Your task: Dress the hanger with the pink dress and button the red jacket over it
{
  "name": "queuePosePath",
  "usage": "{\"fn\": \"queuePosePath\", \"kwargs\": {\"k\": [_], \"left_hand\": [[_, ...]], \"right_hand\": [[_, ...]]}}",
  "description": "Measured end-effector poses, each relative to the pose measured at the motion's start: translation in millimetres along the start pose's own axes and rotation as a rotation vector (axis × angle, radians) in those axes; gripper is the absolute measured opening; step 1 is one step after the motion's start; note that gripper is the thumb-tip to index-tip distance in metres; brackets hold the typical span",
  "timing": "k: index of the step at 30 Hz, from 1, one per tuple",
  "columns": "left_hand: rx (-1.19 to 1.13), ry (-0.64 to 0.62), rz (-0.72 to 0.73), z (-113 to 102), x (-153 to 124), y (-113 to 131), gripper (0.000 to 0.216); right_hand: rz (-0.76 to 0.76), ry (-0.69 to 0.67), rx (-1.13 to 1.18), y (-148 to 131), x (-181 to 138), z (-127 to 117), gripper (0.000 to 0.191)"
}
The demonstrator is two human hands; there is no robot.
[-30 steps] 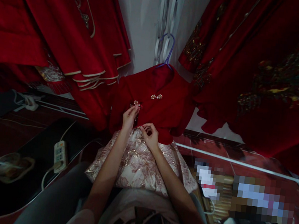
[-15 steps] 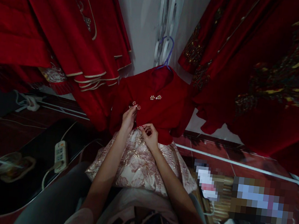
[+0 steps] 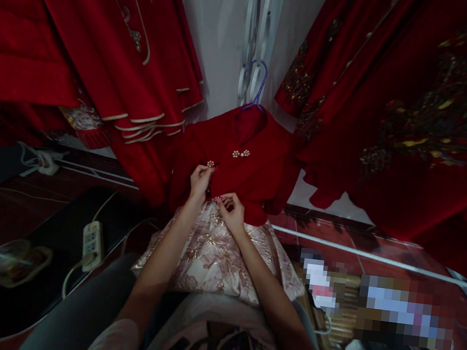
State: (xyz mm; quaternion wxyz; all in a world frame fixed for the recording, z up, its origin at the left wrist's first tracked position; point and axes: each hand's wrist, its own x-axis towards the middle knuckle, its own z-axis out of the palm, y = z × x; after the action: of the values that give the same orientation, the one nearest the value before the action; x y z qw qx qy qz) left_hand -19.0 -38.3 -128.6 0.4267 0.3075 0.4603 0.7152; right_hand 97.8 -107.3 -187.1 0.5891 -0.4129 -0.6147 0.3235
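A small red dress top (image 3: 254, 175) with a pale floral brocade skirt (image 3: 215, 255) hangs from a purple hanger (image 3: 256, 87) in front of me. Pearl button clasps (image 3: 240, 153) sit near its collar, and another clasp (image 3: 210, 163) lies lower left. My left hand (image 3: 200, 181) pinches the red cloth just under that lower clasp. My right hand (image 3: 231, 211) is closed in a pinch on the hem of the red top, where it meets the skirt. What lies between its fingertips is too small to make out.
Red embroidered garments (image 3: 83, 43) hang at left and more (image 3: 415, 118) at right. A white power strip (image 3: 92, 240) with its cord lies on a dark surface at left, near a plastic cup with a straw (image 3: 10, 261). Blurred items sit at lower right.
My left hand slid slightly down and left on the red cloth. My right hand stays pinched at the hem. The view shifted a little.
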Motion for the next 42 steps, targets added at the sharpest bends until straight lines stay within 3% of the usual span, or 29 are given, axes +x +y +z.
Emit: {"fn": "queuePosePath", "kwargs": {"k": [6,14,22,27,31,35,38,42], "left_hand": [[-0.089,-0.035,-0.129,-1,-4,10,0.011],[-0.218,-0.063,-0.341,-2,-11,6,0.02],[-0.223,-0.033,-0.148,0,-9,-4,0.013],[0.044,0.018,0.052,1,-1,-6,0.012],[0.409,0.041,0.257,5,-5,10,0.014],[0.439,-0.053,0.423,17,-9,34,0.022],[0.391,-0.124,0.406,20,3,45,0.021],[0.339,-0.035,0.274,3,23,43,0.009]], "right_hand": [[0.004,0.006,-0.017,-2,0,-1,0.015],[0.031,-0.005,-0.033,-2,0,-1,0.018],[0.02,-0.002,-0.008,0,1,0,0.017],[0.037,-0.003,-0.027,-1,1,-1,0.019],[0.027,0.003,-0.016,0,0,-1,0.018],[0.031,0.0,-0.019,1,1,0,0.016],[0.035,0.002,-0.027,2,0,0,0.016],[0.035,0.009,-0.023,3,0,0,0.017]]}}
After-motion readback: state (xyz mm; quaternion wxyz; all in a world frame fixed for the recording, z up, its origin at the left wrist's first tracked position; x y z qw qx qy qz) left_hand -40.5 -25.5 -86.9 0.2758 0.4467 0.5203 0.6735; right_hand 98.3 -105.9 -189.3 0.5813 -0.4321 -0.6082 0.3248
